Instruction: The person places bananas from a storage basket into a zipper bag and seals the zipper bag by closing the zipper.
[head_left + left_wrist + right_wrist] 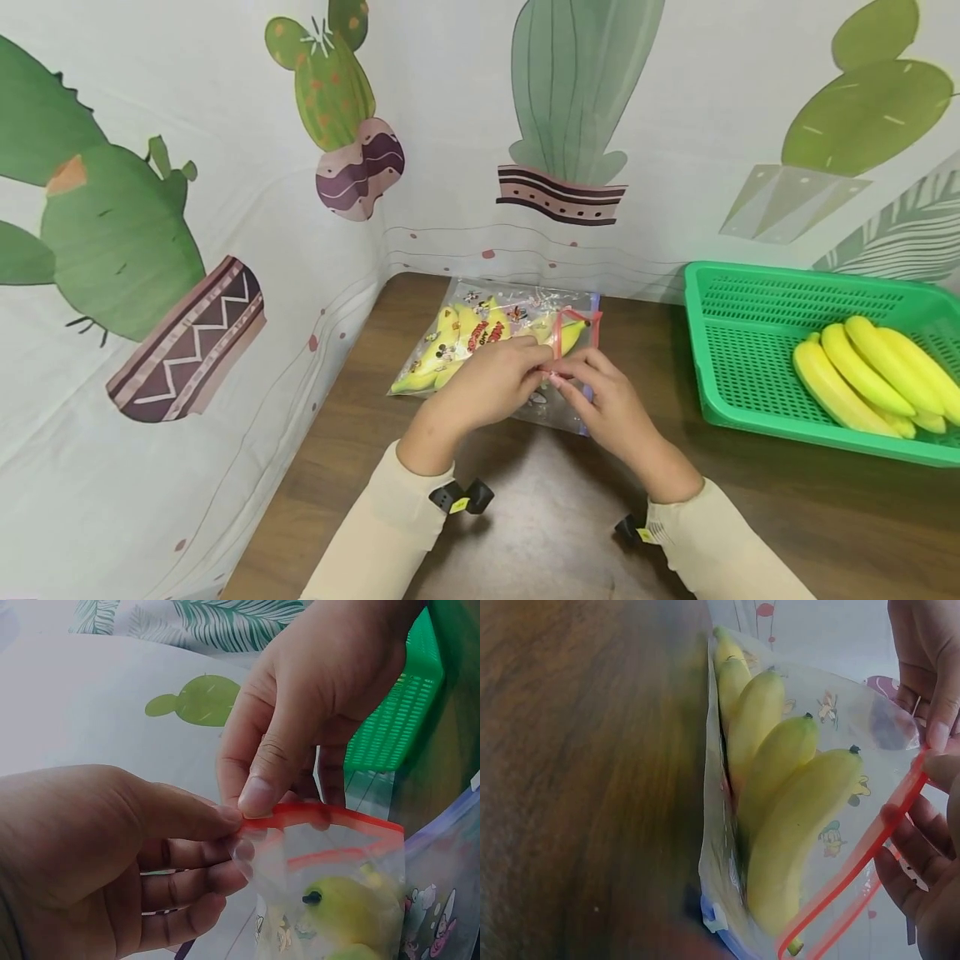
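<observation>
A clear zip bag with printed cartoon figures lies on the table, with several bananas inside. Its red zip strip stands raised and the two sides look parted in the right wrist view. My left hand pinches one end of the red strip between thumb and forefinger. Right beside it, my right hand pinches the same strip, the fingertips of both hands nearly touching. One banana's dark tip shows just below the strip. In the head view the hands hide the bag's lower middle.
On the right a green plastic basket holds several more bananas. A blue-purple edge runs along the bag's right side. White cloth with cactus prints hangs behind and left of the brown table.
</observation>
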`<state>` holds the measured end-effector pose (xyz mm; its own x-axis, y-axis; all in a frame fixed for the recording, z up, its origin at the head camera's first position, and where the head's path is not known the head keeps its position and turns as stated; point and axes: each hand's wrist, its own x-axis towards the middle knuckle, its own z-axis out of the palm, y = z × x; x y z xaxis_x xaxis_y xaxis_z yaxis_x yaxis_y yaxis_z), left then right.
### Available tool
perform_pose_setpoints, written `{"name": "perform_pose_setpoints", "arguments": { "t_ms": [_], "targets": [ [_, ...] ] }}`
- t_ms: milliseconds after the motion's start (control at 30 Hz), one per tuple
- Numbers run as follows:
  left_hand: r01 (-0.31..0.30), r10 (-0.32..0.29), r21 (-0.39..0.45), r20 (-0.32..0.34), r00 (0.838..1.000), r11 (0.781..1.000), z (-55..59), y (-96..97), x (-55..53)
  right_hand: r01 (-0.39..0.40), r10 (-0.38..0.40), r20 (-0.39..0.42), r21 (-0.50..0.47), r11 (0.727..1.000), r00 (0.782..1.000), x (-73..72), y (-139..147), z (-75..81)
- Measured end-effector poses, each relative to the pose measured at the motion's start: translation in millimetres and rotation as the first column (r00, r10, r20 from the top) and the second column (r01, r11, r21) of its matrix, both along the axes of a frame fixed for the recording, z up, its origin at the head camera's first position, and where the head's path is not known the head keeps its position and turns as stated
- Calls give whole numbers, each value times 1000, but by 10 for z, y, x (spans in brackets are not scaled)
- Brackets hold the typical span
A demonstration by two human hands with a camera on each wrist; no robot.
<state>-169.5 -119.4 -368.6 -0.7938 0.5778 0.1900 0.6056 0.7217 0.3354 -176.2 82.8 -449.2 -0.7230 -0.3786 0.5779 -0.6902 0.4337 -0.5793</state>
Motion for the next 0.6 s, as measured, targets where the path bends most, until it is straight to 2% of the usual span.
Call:
{"name": "perform_pose_setpoints", "arguments": {
  "t_ms": [233,600],
  "targets": [
    [14,-14,4,-6,1000,1000,-4,-17,1,-16,16,20,18,1000,1000,5,7,11],
    [8,-8,0,-17,1000,1000,20,-35,-1,-12,12,-50,0,1000,999,-41,7,-31]
  ]
}}
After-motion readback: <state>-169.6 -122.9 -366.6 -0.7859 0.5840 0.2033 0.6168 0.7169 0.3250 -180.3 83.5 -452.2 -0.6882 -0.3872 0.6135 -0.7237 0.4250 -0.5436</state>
